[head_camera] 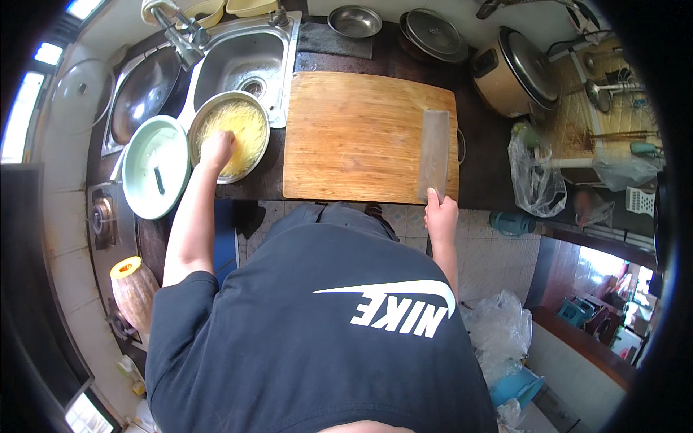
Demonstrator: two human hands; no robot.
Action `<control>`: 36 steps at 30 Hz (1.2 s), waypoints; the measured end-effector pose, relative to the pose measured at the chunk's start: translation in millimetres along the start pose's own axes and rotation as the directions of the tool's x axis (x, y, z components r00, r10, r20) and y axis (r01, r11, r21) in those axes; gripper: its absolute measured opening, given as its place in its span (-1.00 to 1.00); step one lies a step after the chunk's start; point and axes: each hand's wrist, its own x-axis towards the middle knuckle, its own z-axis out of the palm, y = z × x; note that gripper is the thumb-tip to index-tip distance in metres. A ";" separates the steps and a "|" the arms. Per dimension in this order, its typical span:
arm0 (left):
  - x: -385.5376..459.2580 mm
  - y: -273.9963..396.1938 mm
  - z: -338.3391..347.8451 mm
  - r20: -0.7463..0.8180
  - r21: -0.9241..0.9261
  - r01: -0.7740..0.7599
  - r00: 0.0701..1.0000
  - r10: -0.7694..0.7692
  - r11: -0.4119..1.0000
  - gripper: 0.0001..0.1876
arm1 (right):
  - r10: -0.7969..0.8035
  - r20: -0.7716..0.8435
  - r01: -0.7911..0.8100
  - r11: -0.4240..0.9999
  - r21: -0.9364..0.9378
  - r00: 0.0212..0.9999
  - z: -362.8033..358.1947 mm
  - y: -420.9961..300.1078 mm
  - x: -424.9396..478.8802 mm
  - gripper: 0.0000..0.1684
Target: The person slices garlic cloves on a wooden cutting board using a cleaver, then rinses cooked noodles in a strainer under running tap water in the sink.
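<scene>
My left hand is down in a metal bowl full of thin pale-yellow shreds. The hand looks curled, but its fingertips are hidden, so whether it grips any shreds does not show. My right hand is closed around the handle of a cleaver. The cleaver's broad blade lies over the right end of a wooden cutting board. Left of the bowl stands a pale-green basin with a dark-handled utensil in it.
Behind the bowl is a steel sink with a faucet. A rice cooker and a plastic bag stand right of the board. Beyond the board are a steel dish and a lidded pan. A cut squash sits at left.
</scene>
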 end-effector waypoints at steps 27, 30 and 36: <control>15.9 216.1 -13.4 -0.090 -0.371 -0.442 0.893 0.442 0.817 -0.92 | 0.142 -0.024 -0.143 0.988 -0.059 0.990 -71.3 -12.6 -7.3 -0.58; 17.2 113.7 -9.1 -0.405 -0.434 -0.281 0.910 0.093 0.856 -0.92 | 0.147 -0.002 -0.147 0.987 -0.065 0.989 -75.0 -13.1 4.1 -0.60; -2.5 1.7 21.5 -0.113 -0.086 0.291 0.947 -0.300 0.953 -0.84 | 0.103 0.043 -0.097 0.988 -0.118 0.994 -77.1 -14.0 17.6 -0.61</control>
